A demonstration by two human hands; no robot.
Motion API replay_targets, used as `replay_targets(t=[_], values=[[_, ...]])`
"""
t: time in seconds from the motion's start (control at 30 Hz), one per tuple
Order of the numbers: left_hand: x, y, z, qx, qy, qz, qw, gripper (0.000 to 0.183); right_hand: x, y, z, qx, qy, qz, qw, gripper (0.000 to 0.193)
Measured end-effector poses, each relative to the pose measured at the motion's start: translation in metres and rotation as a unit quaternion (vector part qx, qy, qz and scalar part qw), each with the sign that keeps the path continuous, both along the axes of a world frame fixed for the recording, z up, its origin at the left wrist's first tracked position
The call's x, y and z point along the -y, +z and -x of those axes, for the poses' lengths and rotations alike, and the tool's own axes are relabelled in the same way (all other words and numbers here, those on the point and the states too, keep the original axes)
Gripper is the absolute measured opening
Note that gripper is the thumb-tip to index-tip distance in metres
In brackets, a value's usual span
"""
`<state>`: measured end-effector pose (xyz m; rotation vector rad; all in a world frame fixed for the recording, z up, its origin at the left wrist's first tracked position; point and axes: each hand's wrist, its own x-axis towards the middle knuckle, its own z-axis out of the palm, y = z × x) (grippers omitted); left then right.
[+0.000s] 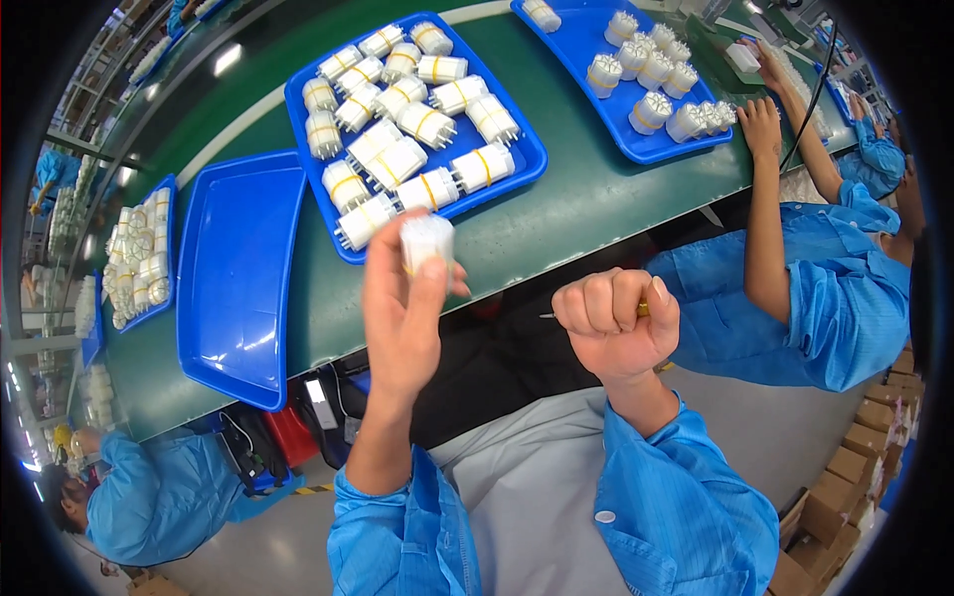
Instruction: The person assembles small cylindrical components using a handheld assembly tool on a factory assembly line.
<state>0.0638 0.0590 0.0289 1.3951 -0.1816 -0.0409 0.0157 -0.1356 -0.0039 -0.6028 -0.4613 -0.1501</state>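
Note:
Between the fingers and thumb of my left hand (402,318) is a white plastic cylindrical part (426,243), slightly blurred, just over the near edge of a full blue tray (532,164). Inside that tray lie several similar white parts (427,126) wrapped with yellow bands, some with prongs at one end. My right hand (618,323) is closed in a fist, apart from the left. A thin metal tip (547,316) sticks out on its left side and a bit of yellow handle (644,309) shows near the thumb; the rest of this small tool is hidden.
A bare blue tray (234,268) stands left of the full one on the green bench (586,199). Further left is another tray with white parts (139,258). At right, a co-worker's hand (760,127) is beside a blue tray (636,149). Another person (159,487) sits lower left.

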Motion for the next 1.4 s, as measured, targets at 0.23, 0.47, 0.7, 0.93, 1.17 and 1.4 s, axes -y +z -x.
replay_targets(t=[0.23,0.47,0.7,0.93,1.17,1.4], values=[[-0.029,0.024,-0.129,0.309,0.171,-0.425,0.833,0.042,0.004,-0.001,0.003,-0.009,-0.012,-0.004,1.0,0.05],[-0.045,0.007,-0.157,0.289,0.077,-0.496,0.815,0.033,0.038,0.008,-0.011,-0.005,-0.129,0.037,0.991,0.046],[-0.055,0.015,-0.164,0.284,0.079,-0.551,0.781,0.032,0.104,0.032,-0.085,-0.141,-0.494,0.438,0.737,0.023],[-0.038,0.01,-0.156,0.265,0.132,-0.582,0.757,0.034,0.141,0.023,-0.127,-0.19,-0.547,0.664,0.473,0.041],[-0.039,0.006,-0.153,0.263,0.124,-0.568,0.77,0.038,0.131,0.032,-0.125,-0.201,-0.49,0.71,0.463,0.039],[-0.015,0.026,-0.102,0.299,0.175,-0.444,0.826,0.04,0.061,0.016,-0.079,0.019,-0.356,0.709,0.609,0.036]])
